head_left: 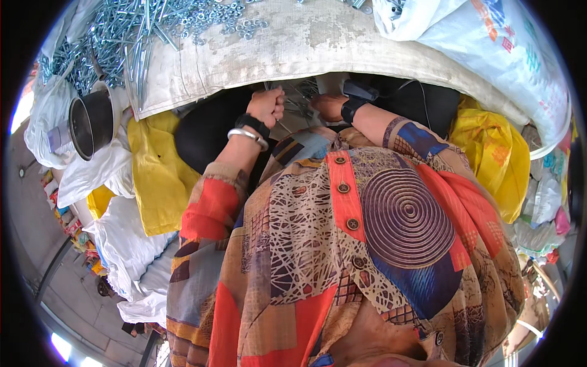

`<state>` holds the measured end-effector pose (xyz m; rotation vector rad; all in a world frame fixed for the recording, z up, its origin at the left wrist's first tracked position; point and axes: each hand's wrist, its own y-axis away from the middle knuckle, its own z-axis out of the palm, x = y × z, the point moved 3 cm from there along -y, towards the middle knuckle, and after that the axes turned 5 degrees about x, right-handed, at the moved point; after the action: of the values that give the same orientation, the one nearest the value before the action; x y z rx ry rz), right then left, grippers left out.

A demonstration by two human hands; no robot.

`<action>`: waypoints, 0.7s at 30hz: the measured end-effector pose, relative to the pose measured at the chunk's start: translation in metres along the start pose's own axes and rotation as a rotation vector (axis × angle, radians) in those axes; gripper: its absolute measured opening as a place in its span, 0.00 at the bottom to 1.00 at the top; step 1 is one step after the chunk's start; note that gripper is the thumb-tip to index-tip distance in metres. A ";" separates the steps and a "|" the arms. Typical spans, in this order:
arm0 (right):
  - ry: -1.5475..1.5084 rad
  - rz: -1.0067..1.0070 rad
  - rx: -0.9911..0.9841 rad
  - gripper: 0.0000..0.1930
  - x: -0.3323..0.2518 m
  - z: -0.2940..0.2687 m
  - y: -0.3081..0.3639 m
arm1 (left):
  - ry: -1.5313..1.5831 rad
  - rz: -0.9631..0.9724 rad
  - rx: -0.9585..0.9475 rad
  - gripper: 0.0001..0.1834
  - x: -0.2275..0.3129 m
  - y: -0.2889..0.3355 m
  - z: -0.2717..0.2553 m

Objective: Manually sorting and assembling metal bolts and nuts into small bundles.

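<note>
Patchwork shirt (306, 244) drapes; left hand (266, 107) is fisted beside slim, seemingly metal rods (298, 110); right hand (330, 108): cannot tell.

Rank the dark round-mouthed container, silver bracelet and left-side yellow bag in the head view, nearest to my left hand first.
1. Silver bracelet: just below the left hand.
2. Yellow bag: to its lower left.
3. Dark round-mouthed container: farther left.

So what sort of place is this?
Probably a small workshop or storeroom for metal hardware, though I can't be certain. There's a big heap of long, shiny bolts, a scatter of metal nuts, and a bulky white sack beside them.
</note>
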<state>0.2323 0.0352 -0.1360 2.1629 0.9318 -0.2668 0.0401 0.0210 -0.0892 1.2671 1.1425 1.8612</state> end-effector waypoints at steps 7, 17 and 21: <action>0.104 0.150 -0.209 0.15 0.006 0.002 0.032 | -0.055 0.036 0.079 0.13 -0.010 -0.029 0.010; -0.196 0.230 0.514 0.15 0.011 -0.057 0.139 | -0.004 0.079 0.223 0.13 -0.051 -0.080 -0.041; -0.099 0.238 0.480 0.19 -0.003 -0.063 0.165 | -0.078 0.063 0.249 0.13 -0.049 -0.094 -0.033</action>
<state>0.3384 0.0036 0.0014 2.6428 0.5842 -0.5164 0.0281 0.0111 -0.1992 1.5152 1.3377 1.7377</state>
